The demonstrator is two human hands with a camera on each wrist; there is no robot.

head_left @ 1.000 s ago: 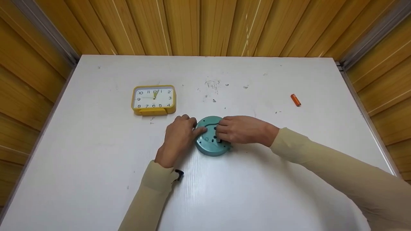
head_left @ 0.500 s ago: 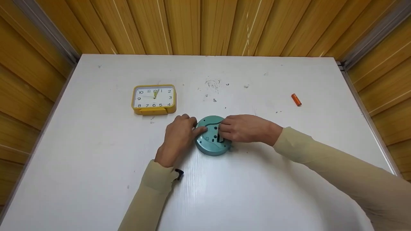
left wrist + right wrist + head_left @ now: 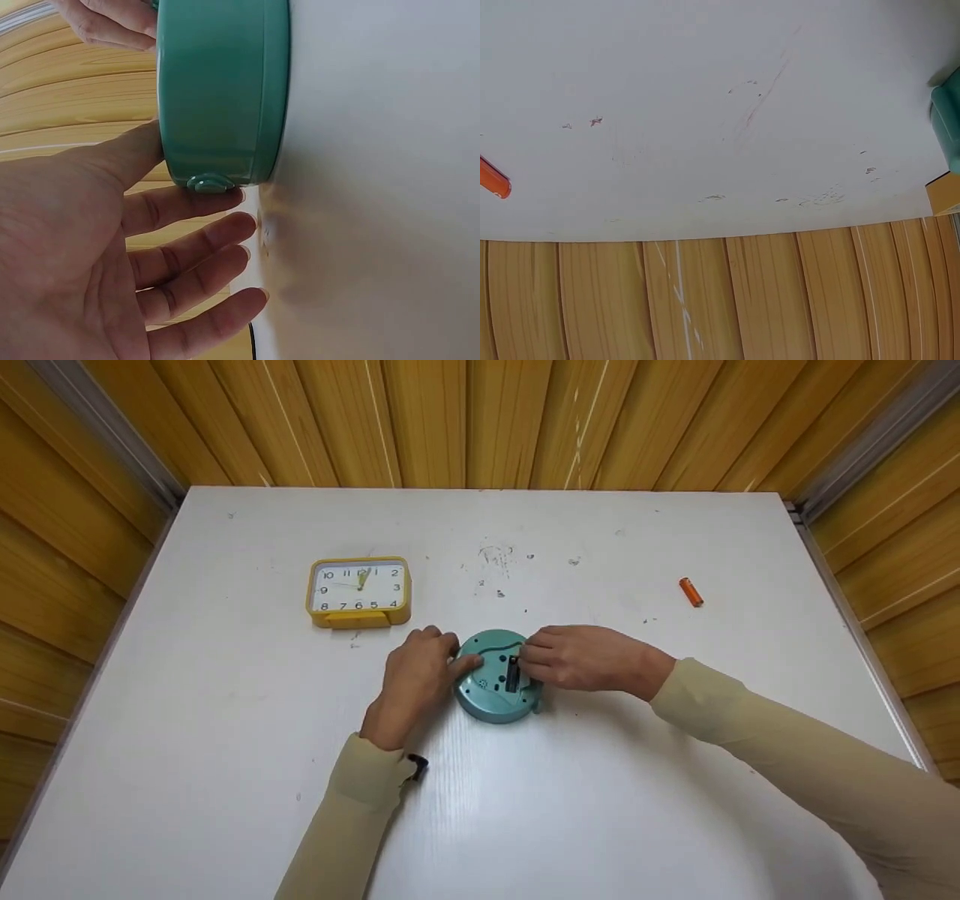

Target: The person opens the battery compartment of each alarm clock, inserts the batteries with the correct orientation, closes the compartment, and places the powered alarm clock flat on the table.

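A round teal clock [image 3: 491, 709] lies face down on the white table, its back turned up. My left hand [image 3: 416, 679] grips its left side, thumb on the back; in the left wrist view the index finger bears on the teal side wall [image 3: 214, 90], the other fingers loosely extended. The dark battery compartment [image 3: 513, 675] is uncovered on the right half of the back. Just right of it, my right hand [image 3: 585, 658] pinches the small teal battery cover [image 3: 525, 682], mostly hidden by the fingers. The right wrist view shows only the clock's edge [image 3: 949, 120].
A yellow rectangular alarm clock [image 3: 358, 589] stands face up behind my left hand. An orange battery [image 3: 691, 592] lies at the right of the table [image 3: 600, 810]. Wood-look panels [image 3: 495, 420] enclose the back and sides.
My right hand has shifted slightly right with the battery cover, exposing the dark compartment. My left hand and the teal clock have stayed in place.
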